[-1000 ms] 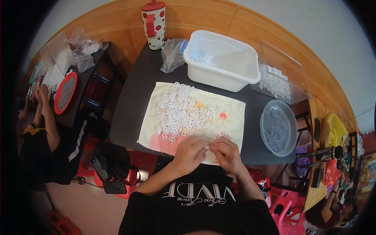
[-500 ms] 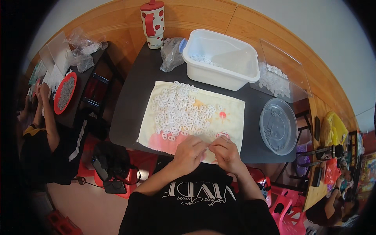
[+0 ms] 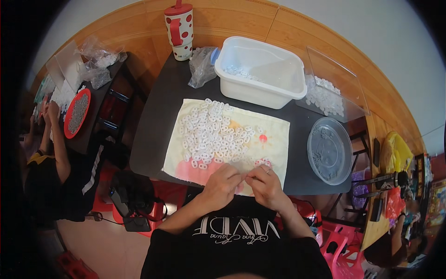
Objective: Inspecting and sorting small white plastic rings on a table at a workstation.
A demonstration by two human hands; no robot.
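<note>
My left hand [image 3: 221, 185] and my right hand [image 3: 266, 184] meet fingertip to fingertip over the near edge of a cream cloth [image 3: 274, 125]. Both have their fingers pinched together. Whatever lies between them is too small or too hidden to make out. Just beyond my left hand, many small white plastic pieces with two holes each [image 3: 213, 132] are spread in a loose heap on the cloth. A round clear plastic tub [image 3: 329, 174] with small grey parts in it stands to the right of my right hand.
Behind the cloth stand a white plastic basin [image 3: 260, 93] holding some white pieces, a clear bag [image 3: 202, 69] and a dotted tumbler [image 3: 182, 32]. A clear box [image 3: 325, 100] of white pieces is at the back right. At the left table, another person works beside a red tray [image 3: 78, 113].
My hands stay pinched together at the same spot, with the fingers shifted slightly and a bit lower. The view has tilted a little; the things on the table look unchanged.
</note>
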